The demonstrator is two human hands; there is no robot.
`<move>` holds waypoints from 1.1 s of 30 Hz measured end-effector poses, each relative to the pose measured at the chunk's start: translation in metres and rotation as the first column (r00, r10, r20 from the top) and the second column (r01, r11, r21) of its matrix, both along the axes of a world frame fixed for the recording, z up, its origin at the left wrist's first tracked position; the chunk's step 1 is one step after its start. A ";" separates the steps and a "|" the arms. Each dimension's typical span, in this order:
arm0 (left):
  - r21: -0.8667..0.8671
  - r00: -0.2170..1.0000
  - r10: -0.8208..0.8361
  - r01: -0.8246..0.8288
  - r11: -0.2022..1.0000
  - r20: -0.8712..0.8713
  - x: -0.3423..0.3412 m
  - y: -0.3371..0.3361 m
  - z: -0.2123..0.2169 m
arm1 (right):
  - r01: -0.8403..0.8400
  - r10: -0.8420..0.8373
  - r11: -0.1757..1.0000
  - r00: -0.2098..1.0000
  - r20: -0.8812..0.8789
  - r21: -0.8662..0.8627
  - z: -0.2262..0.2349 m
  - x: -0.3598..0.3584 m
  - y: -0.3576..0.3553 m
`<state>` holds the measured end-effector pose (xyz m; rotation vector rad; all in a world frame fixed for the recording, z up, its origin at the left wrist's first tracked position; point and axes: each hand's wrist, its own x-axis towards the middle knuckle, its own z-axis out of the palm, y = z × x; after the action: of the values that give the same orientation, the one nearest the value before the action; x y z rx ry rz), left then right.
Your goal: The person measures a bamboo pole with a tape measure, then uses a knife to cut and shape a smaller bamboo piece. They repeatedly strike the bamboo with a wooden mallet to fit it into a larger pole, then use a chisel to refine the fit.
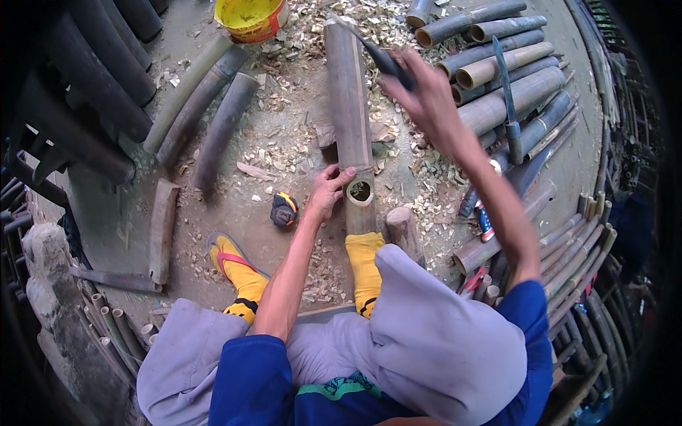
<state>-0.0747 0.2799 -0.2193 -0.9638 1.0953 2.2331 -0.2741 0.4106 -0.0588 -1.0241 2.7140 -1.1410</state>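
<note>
A thick bamboo pole (348, 92) lies lengthwise in front of me, with a round hole cut into its near part. My left hand (329, 192) grips the pole's left side beside this hole, thumb laid across the top. Above the pole's right side, my right hand (426, 96) is raised and closed around the dark handle of a knife (387, 62). The thin blade points up and to the left over the pole's far part; motion blurs it, so its exact shape is unclear. My foot in a yellow sock (364, 266) is at the pole's near end.
A tape measure (284, 209) lies left of my left hand. A short wooden stump (403, 231) stands right of the pole. Cut bamboo pieces (508, 67) are piled at the right, under a long-bladed tool (506, 92). A yellow bucket (252, 18) stands far off among wood chips.
</note>
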 end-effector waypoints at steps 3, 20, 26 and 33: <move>-0.089 0.997 -0.080 0.080 0.993 0.001 -0.001 -0.004 0.002 | -0.185 0.274 0.955 0.843 -0.462 0.230 -0.009 -0.102 -0.082; -0.507 0.976 0.038 -0.145 0.850 -0.215 0.020 -0.006 0.033 | -0.266 0.253 0.961 0.957 -0.141 -0.080 -0.033 -0.058 -0.095; 0.454 0.964 0.024 0.102 0.885 -0.263 0.030 0.024 0.105 | -0.220 0.158 0.975 0.785 0.599 0.030 -0.004 0.119 0.073; 0.600 0.973 0.132 -0.220 0.769 0.188 0.038 0.081 0.084 | -0.560 0.233 0.623 0.800 0.554 0.547 -0.021 0.149 0.120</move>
<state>-0.0365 0.3604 -0.1349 -0.9223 0.1598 2.3852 -0.1253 0.5306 -0.0798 -1.0060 2.0636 -0.1687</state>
